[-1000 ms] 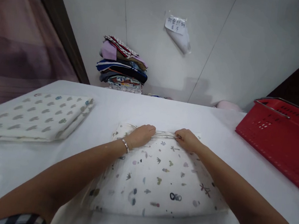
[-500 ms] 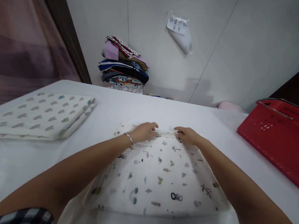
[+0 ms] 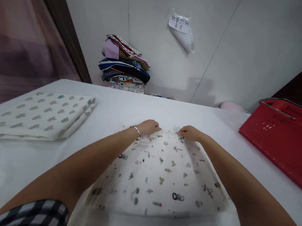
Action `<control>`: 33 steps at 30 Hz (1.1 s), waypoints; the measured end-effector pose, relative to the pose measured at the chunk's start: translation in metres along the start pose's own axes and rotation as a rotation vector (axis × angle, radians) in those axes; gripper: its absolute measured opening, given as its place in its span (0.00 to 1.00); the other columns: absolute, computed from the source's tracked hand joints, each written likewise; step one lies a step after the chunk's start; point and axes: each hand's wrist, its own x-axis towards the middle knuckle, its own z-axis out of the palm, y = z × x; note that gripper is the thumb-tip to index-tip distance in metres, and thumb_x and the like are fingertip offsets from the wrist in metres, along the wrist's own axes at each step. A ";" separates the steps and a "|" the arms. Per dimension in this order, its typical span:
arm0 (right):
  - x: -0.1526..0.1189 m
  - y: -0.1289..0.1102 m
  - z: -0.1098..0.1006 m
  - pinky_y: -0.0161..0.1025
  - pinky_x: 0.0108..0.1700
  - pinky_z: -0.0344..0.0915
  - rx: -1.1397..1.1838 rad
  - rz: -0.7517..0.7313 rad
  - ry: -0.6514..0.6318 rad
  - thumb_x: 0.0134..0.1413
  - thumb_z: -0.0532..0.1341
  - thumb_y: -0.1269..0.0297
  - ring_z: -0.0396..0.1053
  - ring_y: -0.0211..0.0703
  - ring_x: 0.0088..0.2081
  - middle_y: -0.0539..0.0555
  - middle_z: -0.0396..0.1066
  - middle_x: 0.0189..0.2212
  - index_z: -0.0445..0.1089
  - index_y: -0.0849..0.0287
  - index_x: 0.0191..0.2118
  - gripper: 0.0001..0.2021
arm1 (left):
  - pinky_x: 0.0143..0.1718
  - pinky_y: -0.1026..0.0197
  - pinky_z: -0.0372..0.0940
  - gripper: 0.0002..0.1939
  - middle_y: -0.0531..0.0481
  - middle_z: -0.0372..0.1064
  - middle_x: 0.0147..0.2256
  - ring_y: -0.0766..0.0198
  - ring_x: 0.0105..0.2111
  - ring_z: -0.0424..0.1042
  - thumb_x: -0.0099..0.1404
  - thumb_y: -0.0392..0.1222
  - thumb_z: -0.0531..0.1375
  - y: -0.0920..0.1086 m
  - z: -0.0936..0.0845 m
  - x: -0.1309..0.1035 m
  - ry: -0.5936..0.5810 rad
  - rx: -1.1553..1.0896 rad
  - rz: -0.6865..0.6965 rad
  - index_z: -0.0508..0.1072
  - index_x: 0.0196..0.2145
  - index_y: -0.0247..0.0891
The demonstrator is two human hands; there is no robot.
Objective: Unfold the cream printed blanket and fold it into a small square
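Note:
A white cloth printed with small plants and figures lies folded and spread flat on the table in front of me. At its far edge, left of the middle, my left hand has its fingers closed on the cloth. My right hand pinches the same far edge a little to the right. A short stretch of edge shows between the two hands. The fingertips are partly hidden, and the near edge of the cloth lies toward me.
Another folded cloth with grey prints lies on the white table at the left. A red plastic basket stands at the right. Beyond the table is a stack of folded fabrics. A paper sign hangs on the wall.
My fingers have closed from a looser, parted pose onto the far edge. That edge now lies flatter, and my left hand has shifted slightly away from me.

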 end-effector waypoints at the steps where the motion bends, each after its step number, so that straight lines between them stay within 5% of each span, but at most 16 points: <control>1: 0.000 0.001 0.000 0.40 0.44 0.65 0.007 0.001 -0.004 0.53 0.57 0.52 0.70 0.47 0.42 0.54 0.74 0.42 0.76 0.53 0.36 0.15 | 0.28 0.60 0.56 0.19 0.46 0.68 0.26 0.60 0.26 0.66 0.63 0.52 0.48 0.000 0.001 0.000 0.016 0.015 0.007 0.65 0.23 0.38; 7: 0.001 0.009 -0.004 0.39 0.41 0.65 -0.049 0.011 -0.058 0.53 0.54 0.46 0.70 0.47 0.40 0.54 0.75 0.40 0.75 0.53 0.35 0.18 | 0.31 0.60 0.59 0.19 0.44 0.69 0.29 0.59 0.30 0.67 0.65 0.51 0.45 0.002 0.008 0.001 0.062 0.110 -0.009 0.67 0.27 0.37; 12: 0.004 0.014 -0.005 0.43 0.46 0.64 -0.070 0.070 -0.027 0.55 0.50 0.41 0.69 0.51 0.45 0.58 0.72 0.46 0.74 0.55 0.39 0.25 | 0.30 0.59 0.59 0.30 0.44 0.69 0.28 0.59 0.28 0.68 0.63 0.64 0.41 -0.002 0.005 0.002 0.012 -0.064 -0.048 0.67 0.25 0.37; 17: 0.007 0.013 -0.003 0.41 0.41 0.65 -0.070 0.041 -0.012 0.53 0.53 0.44 0.70 0.49 0.40 0.58 0.74 0.40 0.75 0.57 0.37 0.23 | 0.28 0.60 0.58 0.32 0.44 0.71 0.31 0.59 0.28 0.68 0.59 0.69 0.43 -0.003 0.000 0.003 -0.057 -0.142 -0.060 0.70 0.27 0.37; 33: -0.001 0.006 0.019 0.36 0.40 0.57 -0.261 -0.097 0.214 0.61 0.50 0.58 0.67 0.43 0.38 0.56 0.73 0.37 0.71 0.59 0.36 0.16 | 0.30 0.61 0.55 0.18 0.48 0.69 0.30 0.61 0.30 0.66 0.64 0.55 0.51 -0.003 0.023 0.010 0.135 0.063 0.005 0.66 0.27 0.38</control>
